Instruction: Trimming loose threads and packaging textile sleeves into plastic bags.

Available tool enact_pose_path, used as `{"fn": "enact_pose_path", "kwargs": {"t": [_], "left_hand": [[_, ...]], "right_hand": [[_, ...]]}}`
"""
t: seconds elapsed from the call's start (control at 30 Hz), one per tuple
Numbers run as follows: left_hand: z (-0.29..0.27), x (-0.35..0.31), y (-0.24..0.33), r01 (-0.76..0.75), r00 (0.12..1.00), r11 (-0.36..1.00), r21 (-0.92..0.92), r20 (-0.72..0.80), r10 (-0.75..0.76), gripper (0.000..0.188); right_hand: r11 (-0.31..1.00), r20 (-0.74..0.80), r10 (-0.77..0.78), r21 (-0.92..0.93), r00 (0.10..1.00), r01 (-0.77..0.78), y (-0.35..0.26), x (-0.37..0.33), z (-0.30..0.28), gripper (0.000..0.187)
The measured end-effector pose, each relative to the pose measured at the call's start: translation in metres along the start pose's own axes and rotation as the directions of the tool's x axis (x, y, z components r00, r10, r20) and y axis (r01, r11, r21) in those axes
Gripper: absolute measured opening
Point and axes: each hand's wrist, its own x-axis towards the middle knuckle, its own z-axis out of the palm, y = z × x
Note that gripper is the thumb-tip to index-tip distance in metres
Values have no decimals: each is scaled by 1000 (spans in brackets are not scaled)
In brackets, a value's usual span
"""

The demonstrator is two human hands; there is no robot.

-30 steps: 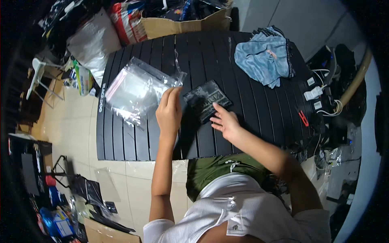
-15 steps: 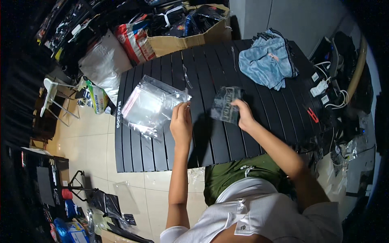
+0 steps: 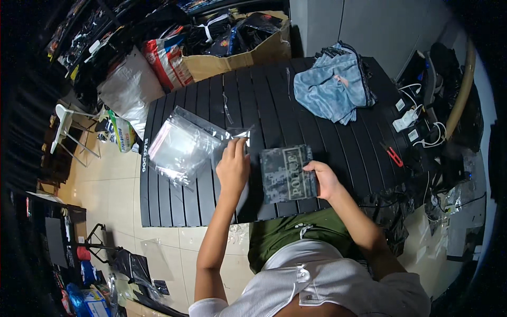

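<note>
My right hand (image 3: 325, 179) grips the right edge of a flat, square, dark grey camouflage-patterned piece (image 3: 280, 174) with pale lettering, thumb on top. It is held over the near part of the table, its broad face up; whether it is folded cloth or a wallet cannot be made out. My left hand (image 3: 233, 165) has its fingers closed at the corner of a clear plastic bag (image 3: 242, 134), beside a pile of clear plastic bags (image 3: 182, 142). The fingertips partly hide the bag's corner.
The black slatted table (image 3: 253, 100) bears a heap of blue cloth (image 3: 332, 84) at the far right and red-handled snips (image 3: 393, 156) near its right edge. White chargers with cables (image 3: 406, 120) lie beyond them. Behind the table stands an open cardboard box (image 3: 232, 62) of dark packages.
My right hand has brought the camouflage piece nearer to my body and turned its lettered face flat and upward. The left hand stays at the bag's corner. The whole view has shifted slightly.
</note>
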Motion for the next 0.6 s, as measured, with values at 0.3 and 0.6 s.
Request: {"fn": "enact_pose_path", "kwargs": {"t": [0.3,0.6], "left_hand": [[1,-8,36,-151,983,986,65,119,143,53],[-16,-15,39,207,963,891,-405,246,-112,56]], "right_hand": [[984,63,120,-136,991,-110,-30,22,-4,30],[951,32,225,-226,974,-213,-50,19,-28,27]]}}
